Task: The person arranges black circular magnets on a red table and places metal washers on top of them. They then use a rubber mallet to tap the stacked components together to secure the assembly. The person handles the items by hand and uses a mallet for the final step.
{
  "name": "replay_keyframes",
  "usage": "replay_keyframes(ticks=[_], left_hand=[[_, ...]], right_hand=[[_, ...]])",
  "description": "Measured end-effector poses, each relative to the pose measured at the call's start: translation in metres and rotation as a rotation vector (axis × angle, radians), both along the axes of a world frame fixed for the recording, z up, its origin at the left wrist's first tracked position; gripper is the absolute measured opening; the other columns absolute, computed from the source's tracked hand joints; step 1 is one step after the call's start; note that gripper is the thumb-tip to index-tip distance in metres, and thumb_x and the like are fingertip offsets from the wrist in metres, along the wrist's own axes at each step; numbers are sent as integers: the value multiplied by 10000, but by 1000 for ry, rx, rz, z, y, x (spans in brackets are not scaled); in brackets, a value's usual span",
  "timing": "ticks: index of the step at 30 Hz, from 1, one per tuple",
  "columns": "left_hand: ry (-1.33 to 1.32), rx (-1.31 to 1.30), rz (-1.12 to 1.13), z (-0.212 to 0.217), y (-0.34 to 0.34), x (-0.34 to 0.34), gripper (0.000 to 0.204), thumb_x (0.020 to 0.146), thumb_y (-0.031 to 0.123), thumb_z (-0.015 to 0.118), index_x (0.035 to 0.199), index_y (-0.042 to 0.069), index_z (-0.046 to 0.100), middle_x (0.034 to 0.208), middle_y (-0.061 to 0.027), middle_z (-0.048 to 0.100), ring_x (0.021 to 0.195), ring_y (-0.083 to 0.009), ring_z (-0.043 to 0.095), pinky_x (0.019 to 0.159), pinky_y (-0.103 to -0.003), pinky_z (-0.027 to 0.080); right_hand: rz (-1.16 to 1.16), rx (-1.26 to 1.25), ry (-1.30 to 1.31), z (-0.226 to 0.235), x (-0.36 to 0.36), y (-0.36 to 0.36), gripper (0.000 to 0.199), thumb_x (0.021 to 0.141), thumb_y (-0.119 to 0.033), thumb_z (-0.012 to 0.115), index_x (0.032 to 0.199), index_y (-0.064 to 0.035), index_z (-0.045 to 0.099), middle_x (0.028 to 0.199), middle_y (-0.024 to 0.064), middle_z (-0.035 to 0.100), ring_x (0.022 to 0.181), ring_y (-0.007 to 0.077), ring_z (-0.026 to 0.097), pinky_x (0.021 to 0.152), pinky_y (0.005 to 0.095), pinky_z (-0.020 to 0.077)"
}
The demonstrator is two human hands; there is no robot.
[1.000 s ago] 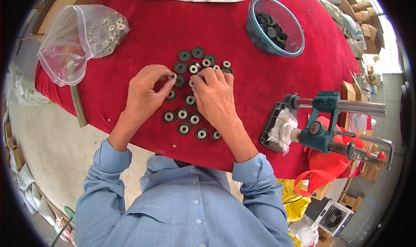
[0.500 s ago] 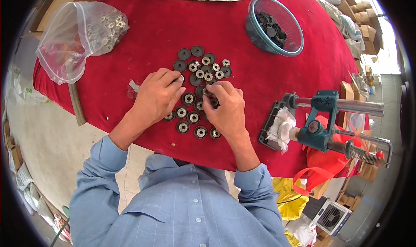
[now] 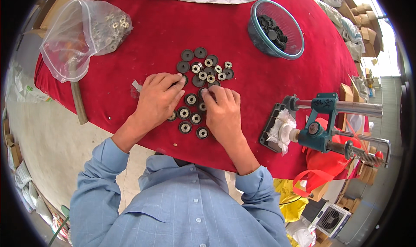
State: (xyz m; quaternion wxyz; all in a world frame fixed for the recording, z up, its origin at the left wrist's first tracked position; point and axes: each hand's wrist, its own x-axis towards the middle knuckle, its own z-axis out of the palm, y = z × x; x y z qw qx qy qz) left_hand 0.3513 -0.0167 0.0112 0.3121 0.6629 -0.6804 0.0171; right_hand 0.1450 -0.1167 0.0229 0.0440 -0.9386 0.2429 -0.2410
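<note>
My left hand (image 3: 159, 96) is closed at the fingertips on a black wheel (image 3: 185, 79), mostly covered by its index finger and thumb. Beside it, my right hand (image 3: 224, 115) has its thumb pressed on another black wheel (image 3: 201, 92); its curled fingers hide whether a bearing sits there. Between and below the hands lie several black wheels with metal bearings seated in them, such as the wheel (image 3: 185, 127). Beyond the fingers are bare black discs (image 3: 187, 55) and loose ring-shaped metal bearings (image 3: 210, 78), some resting on discs.
A clear plastic bag (image 3: 65, 41) of bearings lies at the far left, above a wooden handle (image 3: 78, 104). At the far right stands a clear bowl (image 3: 299, 37) of black parts. A green hand press (image 3: 316, 130) occupies the right side of the red-covered table (image 3: 147, 34).
My right thumb has moved onto the wheel, and the metal ring seen at its tip is now hidden. The left hand keeps its pinch. The whole view has shifted slightly.
</note>
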Motion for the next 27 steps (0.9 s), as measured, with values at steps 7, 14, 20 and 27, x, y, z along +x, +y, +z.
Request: replay_keyframes(ticks=[7,14,20,27], left_hand=[[118,-76,21,5,-21,1,267,872,68,816,1136,44,781,1130,-65,731,1066,-281,675,924,-455,514],[80,-93,-131,7,-57,-11,311,814,47,843,1118,65,780,1161,-50,752,1073,-264,658,915,-423,498],[107,-52,-100,-3,-62,-16,348,789,8,839,1116,68,733,1132,-48,751,1050,-268,657,913,-423,498],[316,-5,-6,7,-53,-16,353,822,3,846,1137,69,701,1086,-68,754,928,-234,702,818,-383,550]], right_hand=[[-109,-79,27,0,1,22,328,876,-94,697,1186,-4,752,1177,75,660,1026,227,639,892,416,451],[-152,86,-117,13,1,-21,357,848,-82,746,1203,-83,715,1164,44,701,1054,248,636,919,434,431],[-85,44,-40,6,14,-40,386,836,-77,792,1210,-99,698,1137,49,729,1048,263,653,929,444,448],[-117,153,-245,5,3,-47,304,834,-73,796,1117,-101,690,1074,56,730,1002,267,682,916,440,455]])
